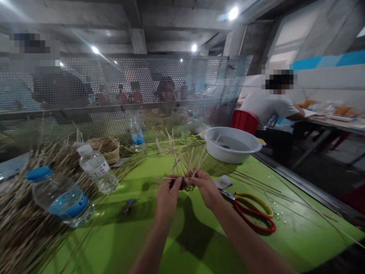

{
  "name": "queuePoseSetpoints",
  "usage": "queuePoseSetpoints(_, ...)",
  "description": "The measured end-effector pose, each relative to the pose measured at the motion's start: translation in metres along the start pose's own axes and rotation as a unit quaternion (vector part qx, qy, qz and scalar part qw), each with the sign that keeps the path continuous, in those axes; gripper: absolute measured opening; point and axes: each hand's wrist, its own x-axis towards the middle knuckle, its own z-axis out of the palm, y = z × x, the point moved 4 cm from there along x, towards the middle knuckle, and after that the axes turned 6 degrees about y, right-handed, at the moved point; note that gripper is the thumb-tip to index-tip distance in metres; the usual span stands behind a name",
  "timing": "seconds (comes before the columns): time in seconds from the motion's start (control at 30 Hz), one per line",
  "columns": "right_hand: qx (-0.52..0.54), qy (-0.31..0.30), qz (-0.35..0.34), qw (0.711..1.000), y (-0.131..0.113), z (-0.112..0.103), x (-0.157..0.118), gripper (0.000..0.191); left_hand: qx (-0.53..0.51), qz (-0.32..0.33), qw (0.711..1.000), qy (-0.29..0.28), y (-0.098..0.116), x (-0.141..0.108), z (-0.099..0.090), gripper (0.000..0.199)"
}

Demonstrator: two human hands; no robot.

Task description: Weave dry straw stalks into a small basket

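Observation:
A small woven piece [188,185] with pale strands standing up from it is held above the green table [125,238]. My left hand [169,194] pinches its left side, thumb on the dark woven base. On the other side, my right hand [203,184] grips the rim and strands with bent fingers. The strands fan upward and away from me. Scissors [252,213] with one yellow and one red handle lie right of my right forearm, beside a small whitish object [224,182]. A small dark clip-like tool [128,206] rests left of my left hand.
Straw bundles [17,228] cover the left side, with bottles [68,201] and a small basket [107,149] there. A white basin [232,142] of water stands at the back right. Loose strands lie rightward. Behind are a perforated metal screen [114,91] and a seated person [265,102].

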Motion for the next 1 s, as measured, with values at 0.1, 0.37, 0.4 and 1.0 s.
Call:
queuePoseSetpoints(0.1,0.024,0.024,-0.012,0.999,0.001,0.002,-0.002,0.009,-0.030,0.005,1.000,-0.002,0.002,0.000,0.003,0.019)
queuePoseSetpoints(0.37,0.092,0.054,-0.021,0.994,0.010,-0.002,-0.002,0.011,-0.039,0.007,0.999,0.003,-0.001,0.000,0.004,0.019)
queuePoseSetpoints(0.4,0.090,0.050,-0.020,0.994,0.010,-0.003,-0.001,0.012,-0.039,0.009,0.999,0.003,-0.001,0.000,0.003,0.019)
queuePoseSetpoints(1.0,0.027,0.007,0.045,0.999,0.010,-0.002,-0.003,0.021,0.018,0.052,0.998,-0.034,-0.002,-0.002,0.001,0.011)
